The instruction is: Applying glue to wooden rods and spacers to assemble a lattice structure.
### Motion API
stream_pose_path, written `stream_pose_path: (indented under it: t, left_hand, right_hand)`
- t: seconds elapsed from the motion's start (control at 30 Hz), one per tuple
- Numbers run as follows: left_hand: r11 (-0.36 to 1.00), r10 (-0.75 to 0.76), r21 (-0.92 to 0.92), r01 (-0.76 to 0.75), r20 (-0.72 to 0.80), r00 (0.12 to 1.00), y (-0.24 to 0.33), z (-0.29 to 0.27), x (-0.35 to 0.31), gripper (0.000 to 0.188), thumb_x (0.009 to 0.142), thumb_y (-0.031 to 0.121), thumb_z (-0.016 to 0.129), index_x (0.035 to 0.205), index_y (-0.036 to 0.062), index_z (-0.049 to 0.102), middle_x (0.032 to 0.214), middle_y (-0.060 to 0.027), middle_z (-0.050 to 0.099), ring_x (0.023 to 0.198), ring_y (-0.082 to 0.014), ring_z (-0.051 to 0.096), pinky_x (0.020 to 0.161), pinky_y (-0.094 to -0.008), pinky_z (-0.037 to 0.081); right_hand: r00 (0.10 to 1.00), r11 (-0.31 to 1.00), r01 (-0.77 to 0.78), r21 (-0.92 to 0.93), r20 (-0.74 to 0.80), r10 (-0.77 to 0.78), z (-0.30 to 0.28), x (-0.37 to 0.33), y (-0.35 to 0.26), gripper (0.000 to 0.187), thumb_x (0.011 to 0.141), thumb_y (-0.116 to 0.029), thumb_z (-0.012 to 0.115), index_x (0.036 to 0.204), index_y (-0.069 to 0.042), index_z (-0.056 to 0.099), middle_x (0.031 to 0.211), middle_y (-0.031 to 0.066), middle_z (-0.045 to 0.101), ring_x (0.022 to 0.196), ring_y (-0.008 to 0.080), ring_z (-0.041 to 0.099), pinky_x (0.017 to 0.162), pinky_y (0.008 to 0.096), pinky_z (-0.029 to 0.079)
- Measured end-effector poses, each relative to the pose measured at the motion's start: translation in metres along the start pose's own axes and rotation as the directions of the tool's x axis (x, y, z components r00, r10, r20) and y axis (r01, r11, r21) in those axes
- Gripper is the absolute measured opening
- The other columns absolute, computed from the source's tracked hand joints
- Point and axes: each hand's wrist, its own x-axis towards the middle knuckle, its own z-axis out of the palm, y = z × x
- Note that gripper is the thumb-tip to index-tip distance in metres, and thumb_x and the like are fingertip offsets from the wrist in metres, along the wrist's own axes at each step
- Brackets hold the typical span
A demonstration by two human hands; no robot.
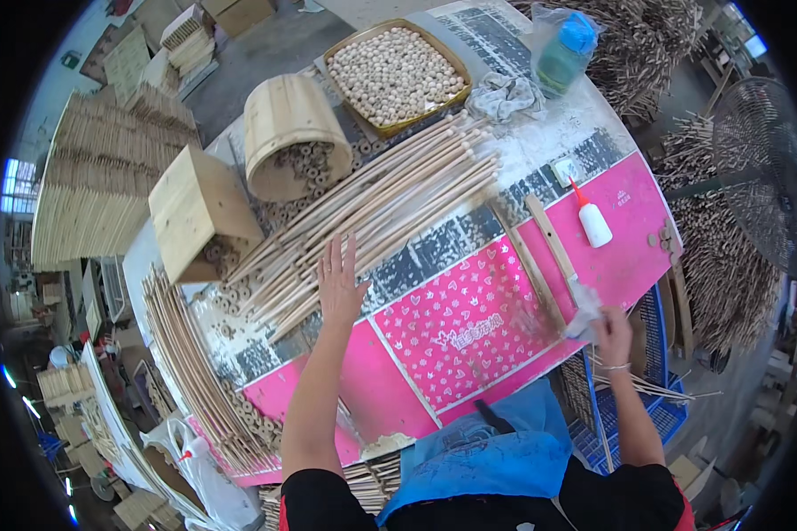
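My left hand [341, 281] lies with outstretched fingers at the near edge of a spread of thin wooden sticks [398, 199]; it grips none of them. Many of the sticks have pale round tips at their right ends. My right hand [615, 334], slightly blurred, is closed on a crumpled whitish cloth [584, 311] at the near right edge of the pink table cover [469, 341]. The cloth is beside the lower ends of two wooden strips [551, 237] lying on the cover. Beyond them lies a white glue bottle [596, 227] with a red nozzle.
A tray [463, 87] of wooden balls stands at the back, near a tipped wooden bucket [288, 115] and box [190, 208] with small rings. A bagged bottle [562, 62] and rag [507, 96] are at back right. A blue crate [653, 332] and fan [762, 177] stand right.
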Motion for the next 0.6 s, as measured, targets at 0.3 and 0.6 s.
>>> stream_pose_path:
  t: [0.3, 0.6]
  left_hand:
    - [0.973, -0.078, 0.223, 0.054, 0.098, 0.992, -0.014, 0.011, 0.055, 0.132, 0.062, 0.035, 0.097, 0.164, 0.0063, 0.019, 0.146, -0.0176, 0.044, 0.143, -0.0373, 0.040, 0.120, -0.0514, 0.033]
    - [0.963, -0.038, 0.269, -0.032, 0.248, 0.968, -0.003, 0.009, 0.050, 0.120, 0.068, 0.035, 0.093, 0.163, 0.0069, 0.025, 0.136, -0.0192, 0.054, 0.128, -0.0379, 0.053, 0.114, -0.0479, 0.040]
  right_hand:
    - [0.989, 0.978, -0.071, -0.194, -0.139, 0.044, -0.017, 0.117, 0.104, 0.054, 0.091, -0.008, 0.071, 0.143, -0.012, 0.058, 0.108, 0.0139, 0.061, 0.084, 0.0231, 0.063, 0.075, 0.0351, 0.054]
    - [0.998, 0.993, 0.039, 0.109, -0.047, -0.034, 0.044, 0.127, -0.001, 0.026, 0.095, -0.003, 0.065, 0.121, -0.004, 0.069, 0.103, 0.0081, 0.064, 0.086, 0.0182, 0.063, 0.071, 0.0301, 0.052]
